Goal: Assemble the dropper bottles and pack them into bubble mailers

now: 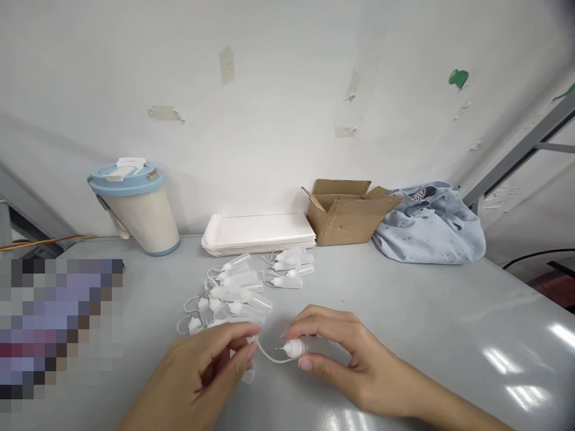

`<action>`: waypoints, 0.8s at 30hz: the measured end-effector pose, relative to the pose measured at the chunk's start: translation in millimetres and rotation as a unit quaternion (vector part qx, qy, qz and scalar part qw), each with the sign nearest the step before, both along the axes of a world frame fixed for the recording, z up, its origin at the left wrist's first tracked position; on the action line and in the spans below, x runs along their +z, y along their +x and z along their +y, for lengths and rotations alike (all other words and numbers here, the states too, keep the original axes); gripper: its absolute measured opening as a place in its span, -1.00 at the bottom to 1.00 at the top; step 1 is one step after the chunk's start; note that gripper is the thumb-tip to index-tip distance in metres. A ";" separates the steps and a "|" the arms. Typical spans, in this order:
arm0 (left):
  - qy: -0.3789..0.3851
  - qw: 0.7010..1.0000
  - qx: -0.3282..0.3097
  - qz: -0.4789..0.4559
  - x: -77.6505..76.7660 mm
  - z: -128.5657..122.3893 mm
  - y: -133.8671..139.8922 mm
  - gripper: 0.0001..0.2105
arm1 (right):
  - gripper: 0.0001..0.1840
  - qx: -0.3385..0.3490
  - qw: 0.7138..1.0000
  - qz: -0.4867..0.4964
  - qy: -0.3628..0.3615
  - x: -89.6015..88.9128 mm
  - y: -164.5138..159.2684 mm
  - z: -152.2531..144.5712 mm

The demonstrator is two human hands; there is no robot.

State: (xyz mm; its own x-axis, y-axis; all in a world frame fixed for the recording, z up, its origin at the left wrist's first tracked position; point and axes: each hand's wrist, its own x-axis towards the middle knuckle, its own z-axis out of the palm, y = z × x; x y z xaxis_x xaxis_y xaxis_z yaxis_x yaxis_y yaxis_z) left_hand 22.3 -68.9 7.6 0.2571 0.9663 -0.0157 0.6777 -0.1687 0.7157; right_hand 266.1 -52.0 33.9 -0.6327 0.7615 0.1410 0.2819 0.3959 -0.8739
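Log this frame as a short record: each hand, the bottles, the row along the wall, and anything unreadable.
left hand: fingertips pinching the far end of a white cord
right hand: thumb and fingers around a small bottle, its thin tip bare and pointing left
cord: curves between the held bottle and the left fingertips
other bottles: lying in two groups on the grey table, beyond the hands
along wall, left to right: tumbler, white stack, open cardboard box, pale blue cloth
unreadable: pixelated area at left

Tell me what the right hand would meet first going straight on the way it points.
Probably the left hand, opposite the needle-tipped bottle that the right hand holds, though depth is uncertain.
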 end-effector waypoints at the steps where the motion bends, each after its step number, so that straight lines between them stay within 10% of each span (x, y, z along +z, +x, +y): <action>1: -0.011 1.000 -0.005 -0.008 0.8 -0.4 0.7 -0.68 | -0.77 0.001 1.000 0.000 0.002 -0.2 0.1 -0.3; 11: -0.035 0.994 0.072 -0.069 12.4 -7.9 14.6 -0.67 | -0.74 -0.021 0.997 0.014 0.077 -3.3 -0.4 1.2; 24: -0.040 0.997 -0.004 -0.066 12.1 -7.9 21.5 -0.75 | -0.77 -0.008 0.993 0.031 0.110 -7.6 -4.1 -4.5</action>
